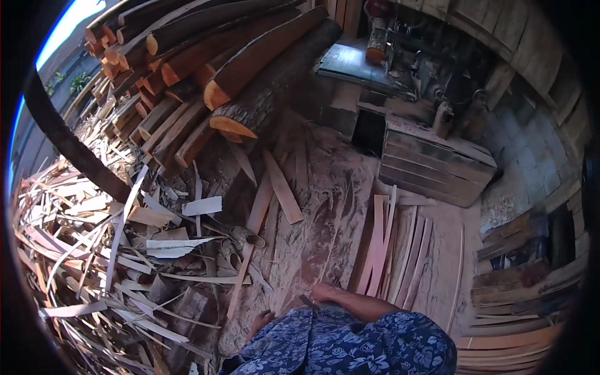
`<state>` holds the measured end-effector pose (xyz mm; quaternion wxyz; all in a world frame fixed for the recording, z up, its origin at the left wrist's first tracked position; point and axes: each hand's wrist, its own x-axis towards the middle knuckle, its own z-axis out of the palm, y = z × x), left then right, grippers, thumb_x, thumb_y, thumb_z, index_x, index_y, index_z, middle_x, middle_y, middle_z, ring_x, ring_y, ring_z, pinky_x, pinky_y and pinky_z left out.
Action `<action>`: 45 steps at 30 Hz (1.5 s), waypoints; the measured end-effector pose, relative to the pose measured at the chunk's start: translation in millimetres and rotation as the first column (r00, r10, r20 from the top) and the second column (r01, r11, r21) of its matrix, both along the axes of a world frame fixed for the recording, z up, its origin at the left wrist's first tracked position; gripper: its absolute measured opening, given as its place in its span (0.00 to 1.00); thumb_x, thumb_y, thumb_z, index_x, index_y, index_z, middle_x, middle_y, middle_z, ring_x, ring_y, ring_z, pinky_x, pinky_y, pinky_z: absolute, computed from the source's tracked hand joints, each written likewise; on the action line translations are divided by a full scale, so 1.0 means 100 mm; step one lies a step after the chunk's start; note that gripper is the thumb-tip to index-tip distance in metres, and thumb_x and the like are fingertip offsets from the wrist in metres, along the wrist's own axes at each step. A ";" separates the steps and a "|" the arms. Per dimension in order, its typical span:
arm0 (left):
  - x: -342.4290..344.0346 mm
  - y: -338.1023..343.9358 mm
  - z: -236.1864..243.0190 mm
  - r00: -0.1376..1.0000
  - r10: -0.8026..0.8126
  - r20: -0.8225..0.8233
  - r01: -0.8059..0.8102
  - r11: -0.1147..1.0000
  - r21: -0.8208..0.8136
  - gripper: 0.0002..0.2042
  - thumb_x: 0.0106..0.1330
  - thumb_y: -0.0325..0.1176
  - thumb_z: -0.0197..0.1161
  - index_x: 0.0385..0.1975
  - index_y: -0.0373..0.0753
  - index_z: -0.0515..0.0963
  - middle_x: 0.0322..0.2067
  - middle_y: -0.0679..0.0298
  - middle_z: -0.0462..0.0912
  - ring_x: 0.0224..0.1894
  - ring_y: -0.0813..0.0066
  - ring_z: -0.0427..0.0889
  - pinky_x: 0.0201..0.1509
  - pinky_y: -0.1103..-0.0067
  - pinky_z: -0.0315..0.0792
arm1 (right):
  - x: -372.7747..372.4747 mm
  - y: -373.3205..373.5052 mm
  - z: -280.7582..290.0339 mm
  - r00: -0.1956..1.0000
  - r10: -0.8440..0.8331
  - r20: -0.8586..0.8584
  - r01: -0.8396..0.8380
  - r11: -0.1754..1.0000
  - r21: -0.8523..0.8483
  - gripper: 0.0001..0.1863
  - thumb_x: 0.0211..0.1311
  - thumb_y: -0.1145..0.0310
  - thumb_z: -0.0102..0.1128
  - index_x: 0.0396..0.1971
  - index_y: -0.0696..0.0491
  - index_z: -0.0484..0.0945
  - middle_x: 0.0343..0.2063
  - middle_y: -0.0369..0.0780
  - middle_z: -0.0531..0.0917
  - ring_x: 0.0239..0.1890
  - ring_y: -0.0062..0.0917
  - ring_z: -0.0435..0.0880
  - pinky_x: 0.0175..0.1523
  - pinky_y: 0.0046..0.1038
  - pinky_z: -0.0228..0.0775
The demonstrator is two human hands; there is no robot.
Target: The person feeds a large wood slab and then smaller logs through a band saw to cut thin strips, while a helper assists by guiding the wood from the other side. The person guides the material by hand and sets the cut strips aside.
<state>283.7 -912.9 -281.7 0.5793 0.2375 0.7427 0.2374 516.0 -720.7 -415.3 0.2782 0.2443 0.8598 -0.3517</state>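
Head view: hands (pixel 325 292) near shirt (pixel 350 337), can't tell grip; wooden strip (pixel 240 282) ahead-left of both.

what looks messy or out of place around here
The scrap heap on the left stands out: its wood lies tangled at all angles, whereas the strips on the right lie roughly side by side. A loose board also lies aslant on the dusty floor.

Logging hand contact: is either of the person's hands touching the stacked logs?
No, the left hand and right hand are both down by the blue patterned shirt, apart from the stacked logs.
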 end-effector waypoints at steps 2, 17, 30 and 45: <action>-0.01 -0.02 -0.17 0.986 -0.168 0.014 0.168 0.982 -0.083 0.27 0.60 0.48 0.57 0.55 0.34 0.68 0.37 0.57 0.82 0.38 0.68 0.80 0.44 0.74 0.71 | 1.19 0.37 1.01 0.841 -0.529 0.113 0.527 0.848 0.043 0.22 0.53 0.55 0.52 0.39 0.59 0.77 0.39 0.50 0.80 0.44 0.43 0.78 0.48 0.39 0.70; 0.76 3.83 -0.32 0.981 -0.058 0.186 0.044 0.996 0.078 0.28 0.62 0.50 0.54 0.58 0.39 0.64 0.45 0.58 0.79 0.43 0.69 0.78 0.41 0.74 0.69 | 2.62 1.43 0.24 -0.030 -0.975 0.218 0.946 -0.098 -0.309 0.21 0.60 0.58 0.55 0.48 0.56 0.72 0.30 0.40 0.80 0.23 0.24 0.79 0.23 0.26 0.70; 0.33 6.65 -0.47 0.994 -0.104 0.026 0.105 0.993 -0.049 0.27 0.62 0.52 0.53 0.56 0.41 0.66 0.41 0.59 0.79 0.37 0.67 0.79 0.38 0.71 0.69 | 2.66 4.76 0.63 -0.498 -0.867 0.032 0.759 -0.454 -0.467 0.17 0.62 0.57 0.50 0.47 0.51 0.70 0.31 0.37 0.78 0.23 0.19 0.76 0.24 0.22 0.69; 0.99 9.00 -0.89 0.986 0.014 0.164 -0.007 0.999 -0.047 0.22 0.64 0.37 0.55 0.54 0.33 0.66 0.39 0.46 0.78 0.37 0.62 0.79 0.31 0.72 0.74 | 2.91 7.25 0.38 0.020 -0.989 0.150 0.973 -0.015 -0.232 0.19 0.62 0.56 0.47 0.42 0.55 0.77 0.30 0.39 0.81 0.27 0.23 0.80 0.29 0.26 0.72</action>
